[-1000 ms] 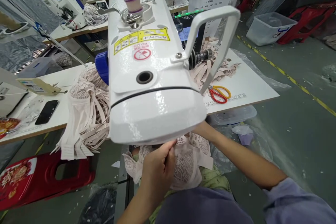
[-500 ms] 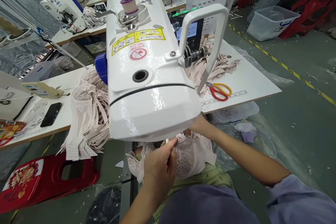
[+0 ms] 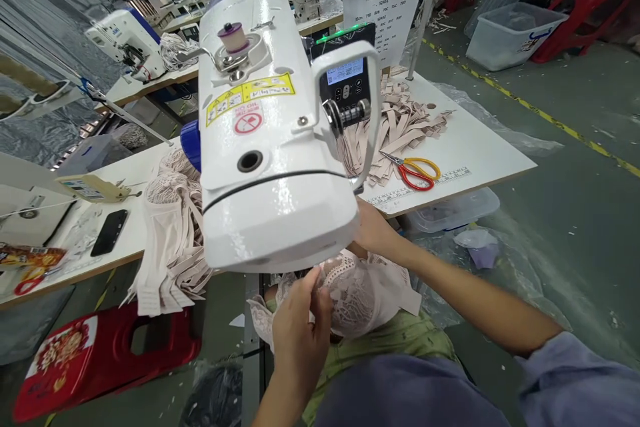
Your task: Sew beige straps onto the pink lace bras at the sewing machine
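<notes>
A white sewing machine (image 3: 280, 213) fills the middle of the view. Under its front end, a beige lace bra (image 3: 353, 300) lies over the lap. My left hand (image 3: 303, 313) is closed at the left side of the lace, thumb and index finger pinched on its edge. My right hand (image 3: 373, 230) reaches beneath the machine head from the right, beside the lace; its fingers are hidden by the machine. Scissors with red and yellow handles (image 3: 417, 173) lie on the white table (image 3: 480, 147), next to a heap of beige straps (image 3: 400, 123).
More beige lace pieces (image 3: 173, 240) hang over the table edge at left, near a black phone (image 3: 109, 232). A red stool (image 3: 100, 360) stands on the floor at lower left. A control panel (image 3: 347, 77) stands behind the machine's white guard (image 3: 373, 107).
The view has shifted, so the machine head appears further left and more of the panel and straps shows. My left hand still pinches the lace; my right hand remains under the machine.
</notes>
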